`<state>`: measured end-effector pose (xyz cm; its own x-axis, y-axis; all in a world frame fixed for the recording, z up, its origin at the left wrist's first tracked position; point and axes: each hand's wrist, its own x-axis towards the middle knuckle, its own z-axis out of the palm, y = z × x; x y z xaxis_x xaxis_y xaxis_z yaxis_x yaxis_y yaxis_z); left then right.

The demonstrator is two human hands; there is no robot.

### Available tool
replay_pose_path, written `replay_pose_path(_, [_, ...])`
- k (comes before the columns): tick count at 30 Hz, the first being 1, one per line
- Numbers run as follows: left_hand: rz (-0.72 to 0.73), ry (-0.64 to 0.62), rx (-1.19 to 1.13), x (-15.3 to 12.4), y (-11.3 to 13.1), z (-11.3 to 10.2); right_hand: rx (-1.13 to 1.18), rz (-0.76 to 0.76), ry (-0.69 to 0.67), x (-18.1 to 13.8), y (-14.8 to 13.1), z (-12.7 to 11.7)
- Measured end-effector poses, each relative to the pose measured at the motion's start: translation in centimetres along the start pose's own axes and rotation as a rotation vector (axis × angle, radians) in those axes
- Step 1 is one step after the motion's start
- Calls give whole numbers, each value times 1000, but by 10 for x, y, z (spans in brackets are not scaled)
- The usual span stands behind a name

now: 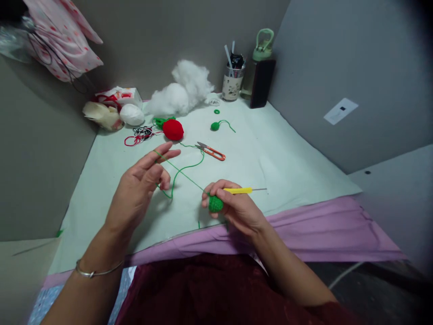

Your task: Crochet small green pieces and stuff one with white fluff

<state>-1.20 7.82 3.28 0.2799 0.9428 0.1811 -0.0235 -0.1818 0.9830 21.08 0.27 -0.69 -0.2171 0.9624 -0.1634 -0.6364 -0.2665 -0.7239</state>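
Observation:
My left hand (140,183) holds a strand of green yarn (185,174), looped over its raised index finger, with the lower fingers curled. The strand runs taut to a small rounded green crochet piece (215,204) pinched in my right hand (237,205). A yellow-handled crochet hook (241,191) lies in the same right hand, its metal shaft pointing right, away from the stitches. A slack length of the yarn loops from the left hand back toward orange thread snips (212,152) on the table. Behind the left fingers sits a red ball of yarn (173,130).
White stuffing (182,90) is piled at the back. A cup of pens (232,83), a green-lidded bottle (263,49) and a dark phone (263,84) stand back right. A small green crocheted ball (215,126) with a tail and a green ring (217,111) lie mid-table.

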Motion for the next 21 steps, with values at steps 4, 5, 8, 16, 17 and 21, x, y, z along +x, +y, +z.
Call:
replay_pose_path(4, [-84,-235,239,8,7,-48,79,72,-90,-8,-10,-6])
replay_pose_path(5, [-81,-215,263,11,8,-64,87,74,-91,-10,-13,-7])
replay_pose_path(8, [-48,97,242,21,10,-100,87,64,-103,-14,-20,-9])
replay_pose_path(16, [269,20,119,14,5,2,-4,-14,-223,-5,-15,17])
replay_pose_path(17, [197,-112,39,9,1,21,-20,-13,-242,-5,-14,20])
replay_pose_path(21, [-151,-454,-207,-1,-7,56,-73,-53,-259,-8,-19,18])
